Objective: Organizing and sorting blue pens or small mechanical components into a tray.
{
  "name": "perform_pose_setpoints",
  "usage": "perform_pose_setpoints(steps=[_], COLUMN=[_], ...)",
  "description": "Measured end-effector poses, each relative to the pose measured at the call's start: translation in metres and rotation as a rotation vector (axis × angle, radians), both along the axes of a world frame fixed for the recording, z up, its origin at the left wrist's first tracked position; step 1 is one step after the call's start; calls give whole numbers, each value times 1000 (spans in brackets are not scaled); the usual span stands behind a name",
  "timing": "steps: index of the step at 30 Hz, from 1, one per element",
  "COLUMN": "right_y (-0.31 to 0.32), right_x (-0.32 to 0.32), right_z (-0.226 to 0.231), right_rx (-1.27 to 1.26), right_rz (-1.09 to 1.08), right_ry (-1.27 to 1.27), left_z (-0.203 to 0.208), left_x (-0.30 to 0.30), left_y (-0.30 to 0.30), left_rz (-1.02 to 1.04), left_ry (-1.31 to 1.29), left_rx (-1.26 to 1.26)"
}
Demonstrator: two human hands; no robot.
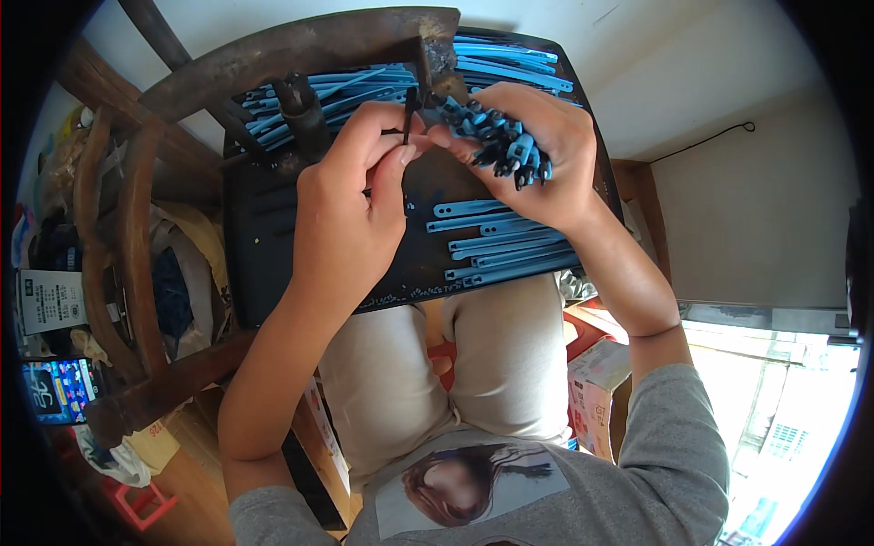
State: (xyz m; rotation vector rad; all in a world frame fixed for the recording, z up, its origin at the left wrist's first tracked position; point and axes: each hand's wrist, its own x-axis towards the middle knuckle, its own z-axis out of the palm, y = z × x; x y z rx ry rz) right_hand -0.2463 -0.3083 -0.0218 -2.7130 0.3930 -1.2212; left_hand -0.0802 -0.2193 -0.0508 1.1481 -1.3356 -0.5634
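My left hand [350,196] pinches a thin dark strip [410,116] between thumb and fingers, holding it upright beside the metal arm of a hand press [314,41]. My right hand [551,150] is wrapped round a bundle of blue plastic strips [501,136] whose black-tipped ends point toward me. The fingertips of both hands nearly meet under the press head. Several loose blue strips [496,244] lie side by side on the black tray [319,241], below my right hand. More blue strips [360,96] are heaped behind the press, partly hidden by it.
A brown wooden chair frame [137,227] stands at the left, with bags and cloth behind it. A lit screen [59,391] and a red plastic stool [141,505] are at the lower left. A pink-and-white box [596,396] stands right of my legs. Small scraps lie along the tray's near edge.
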Motion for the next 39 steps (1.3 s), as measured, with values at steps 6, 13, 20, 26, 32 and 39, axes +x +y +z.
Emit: perform_pose_setpoints(steps=[6, 13, 20, 26, 32, 39], right_y=[0, -3, -3, -1, -1, 4], right_x=[0, 2, 3, 3, 2, 2], right_z=[-2, -1, -3, -5, -4, -5], right_rx=[10, 41, 49, 91, 91, 139], right_rz=[-19, 7, 5, -6, -25, -36], right_ry=[16, 7, 17, -14, 12, -9], left_z=[0, 3, 1, -1, 4, 3], left_x=[0, 1, 2, 3, 3, 3], left_y=[-1, 0, 0, -2, -1, 0], left_rz=[1, -17, -7, -15, 0, -43], left_ry=[-19, -76, -90, -115, -142, -78], left_rx=[-4, -28, -11, -40, -24, 6])
